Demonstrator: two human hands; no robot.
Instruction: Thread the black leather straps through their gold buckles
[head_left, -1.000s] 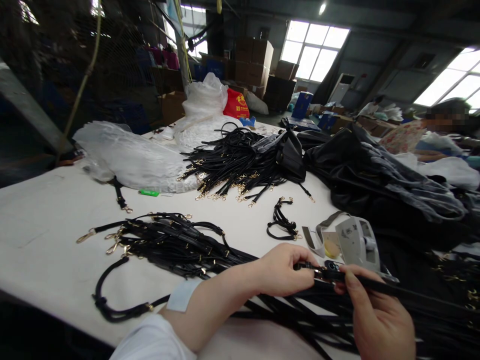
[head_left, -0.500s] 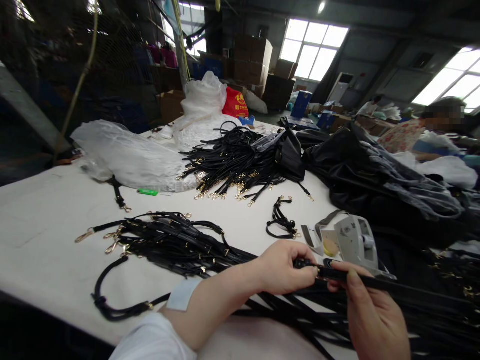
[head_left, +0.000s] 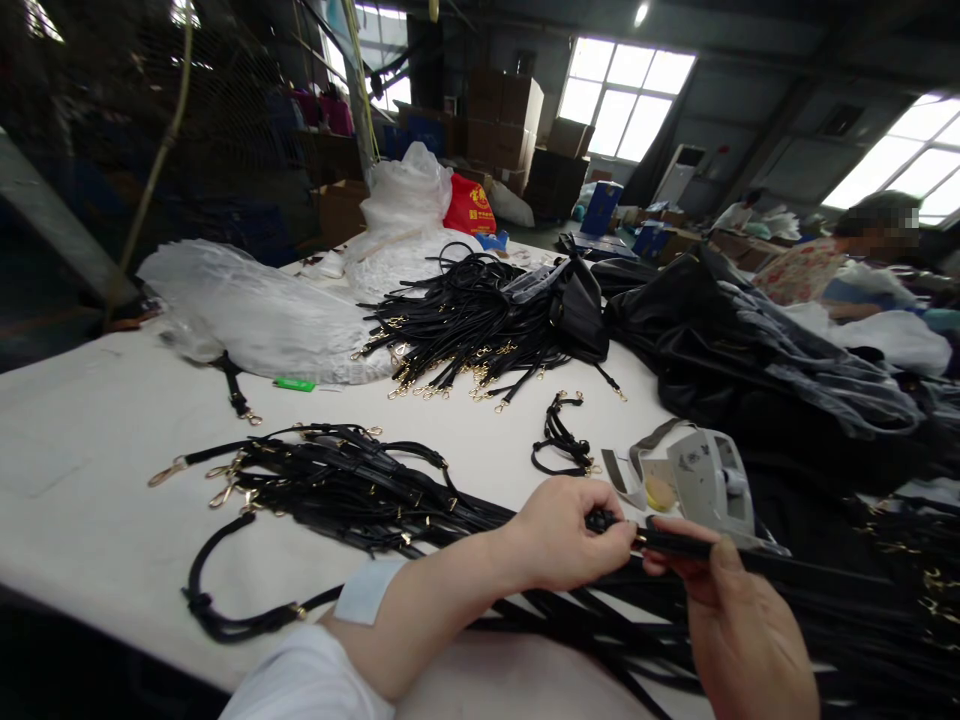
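A black strap (head_left: 679,543) with a bit of gold hardware runs between my two hands. My left hand (head_left: 574,535) is closed on its near end, thumb and fingers pinching it. With thumb and fingertips, my right hand (head_left: 750,625) grips the strap farther right. Under my hands and forearm lies a long bunch of black straps (head_left: 352,485) with gold clips, fanned out to the left. A small coiled strap (head_left: 559,440) rests just beyond my left hand. What lies inside my left fist is partly hidden.
Behind my hands stands a grey tape dispenser (head_left: 712,480). A larger heap of black straps (head_left: 480,310) lies farther back, beside clear plastic bags (head_left: 262,310). Black bag material (head_left: 720,350) is piled at right. Another person (head_left: 806,265) sits beyond it.
My right thumb and fingers have shifted slightly along the strap, the thumb to the right. My left hand keeps its pinch almost in the same place.
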